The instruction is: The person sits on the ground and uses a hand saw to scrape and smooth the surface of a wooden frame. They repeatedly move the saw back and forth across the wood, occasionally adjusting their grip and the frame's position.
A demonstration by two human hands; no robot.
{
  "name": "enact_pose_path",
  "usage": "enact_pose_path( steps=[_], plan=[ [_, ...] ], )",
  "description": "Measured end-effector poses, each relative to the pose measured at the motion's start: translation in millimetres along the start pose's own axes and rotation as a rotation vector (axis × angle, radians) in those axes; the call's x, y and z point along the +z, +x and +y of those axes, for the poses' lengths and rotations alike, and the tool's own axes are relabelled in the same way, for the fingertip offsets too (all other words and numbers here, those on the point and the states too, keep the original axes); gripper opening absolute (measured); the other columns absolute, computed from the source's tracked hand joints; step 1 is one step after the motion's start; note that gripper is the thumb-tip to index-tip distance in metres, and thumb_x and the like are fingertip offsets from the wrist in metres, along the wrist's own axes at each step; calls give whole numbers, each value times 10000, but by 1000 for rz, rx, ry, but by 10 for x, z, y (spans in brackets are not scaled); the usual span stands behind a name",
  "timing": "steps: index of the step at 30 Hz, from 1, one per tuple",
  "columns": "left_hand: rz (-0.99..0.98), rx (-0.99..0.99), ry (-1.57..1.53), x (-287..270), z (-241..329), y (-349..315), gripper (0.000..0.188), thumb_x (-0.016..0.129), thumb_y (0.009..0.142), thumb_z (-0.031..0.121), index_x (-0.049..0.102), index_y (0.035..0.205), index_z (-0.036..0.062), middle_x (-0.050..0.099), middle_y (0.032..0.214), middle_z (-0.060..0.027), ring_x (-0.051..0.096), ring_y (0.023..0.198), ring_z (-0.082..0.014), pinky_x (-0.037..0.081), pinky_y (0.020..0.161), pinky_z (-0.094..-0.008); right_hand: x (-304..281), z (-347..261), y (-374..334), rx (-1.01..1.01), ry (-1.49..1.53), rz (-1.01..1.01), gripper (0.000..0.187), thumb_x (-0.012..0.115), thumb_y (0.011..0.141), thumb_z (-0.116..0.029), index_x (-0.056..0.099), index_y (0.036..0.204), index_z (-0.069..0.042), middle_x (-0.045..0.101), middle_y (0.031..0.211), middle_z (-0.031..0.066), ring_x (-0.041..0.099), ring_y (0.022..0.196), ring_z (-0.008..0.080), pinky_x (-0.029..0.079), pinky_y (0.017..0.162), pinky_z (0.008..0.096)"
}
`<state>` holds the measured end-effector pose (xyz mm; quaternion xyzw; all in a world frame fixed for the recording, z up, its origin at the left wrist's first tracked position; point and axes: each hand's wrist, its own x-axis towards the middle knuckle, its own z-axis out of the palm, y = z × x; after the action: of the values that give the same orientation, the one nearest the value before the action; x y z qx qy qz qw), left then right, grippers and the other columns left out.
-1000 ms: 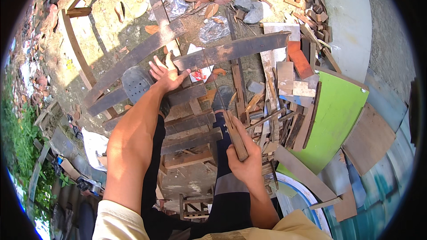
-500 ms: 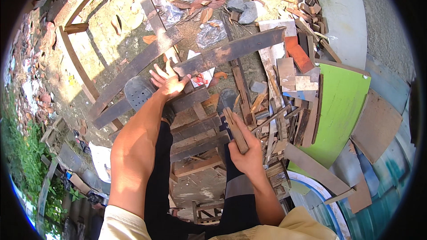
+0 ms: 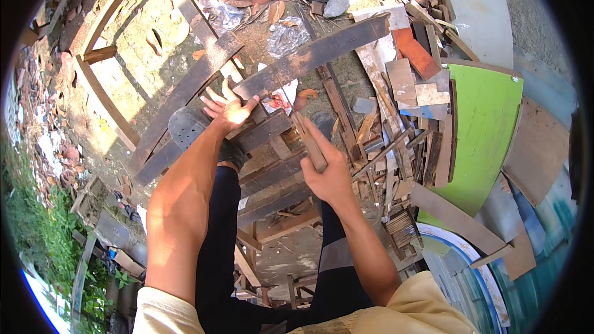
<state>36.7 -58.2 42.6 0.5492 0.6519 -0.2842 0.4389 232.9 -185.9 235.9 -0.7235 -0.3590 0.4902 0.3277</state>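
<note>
Left hand (image 3: 230, 111): fingers spread, palm pressed on the near end of a long dark plank (image 3: 309, 55).
Right hand (image 3: 328, 176): closed around a short wooden stick (image 3: 307, 141).
Plank: slants across stacked dark boards (image 3: 266, 176).
Right side: green panel (image 3: 486, 130) among scrap wood.

Right hand (image 3: 331, 176) grips a short stick (image 3: 309, 142) of bare wood, rough and matt, grain showing. Left hand (image 3: 232, 111) rests on a long dark plank (image 3: 309, 55), weathered wood, coarse and dull, blotched grey. More planks (image 3: 266, 173) near the legs look the same: old, unpainted, splintery timber. On the right, a green board (image 3: 486, 130) has a smooth painted face with a flat sheen. Far off, clear plastic wrap (image 3: 288, 34) lies crinkled and glossy on dry, gritty dirt. The dark shoe (image 3: 185, 125) looks like matt rubber, perforated.
</note>
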Motion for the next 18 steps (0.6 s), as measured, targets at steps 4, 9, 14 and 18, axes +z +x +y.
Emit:
enact_pose_path(
  steps=[4,9,14,18],
  plan=[
    [-1,37,-100,30,39,-63,1239,621,815,748,-159,1583,168,-313,1556,-361,-324,1410,-575,-131,1113,-703,-282,-277,-536,88,-73,-69,715,596,808,46,478,1496,-112,642,1309,241,669,1148,372,528,952,377],
    [-12,41,-63,37,185,5,1250,616,802,767,-146,1592,169,-302,1562,-358,-314,1406,-591,-109,1119,-712,231,297,801,2,-89,4,661,609,838,-29,501,1481,-132,676,1240,248,685,1108,372,514,968,394],
    [-1,51,-20,105,122,66,1283,595,765,828,-154,1595,200,-314,1560,-352,-315,1402,-598,-95,1114,-728,383,352,1232,93,-104,-14,646,637,854,-70,504,1480,-157,686,1223,237,666,1104,395,495,982,381],
    [-44,7,-6,129,-34,67,1264,567,781,835,-167,1594,203,-336,1551,-351,-328,1401,-588,-113,1102,-734,-204,-3,-449,24,-72,-37,691,536,800,61,493,1482,-36,659,1320,210,678,1098,193,509,928,306]
  ],
)
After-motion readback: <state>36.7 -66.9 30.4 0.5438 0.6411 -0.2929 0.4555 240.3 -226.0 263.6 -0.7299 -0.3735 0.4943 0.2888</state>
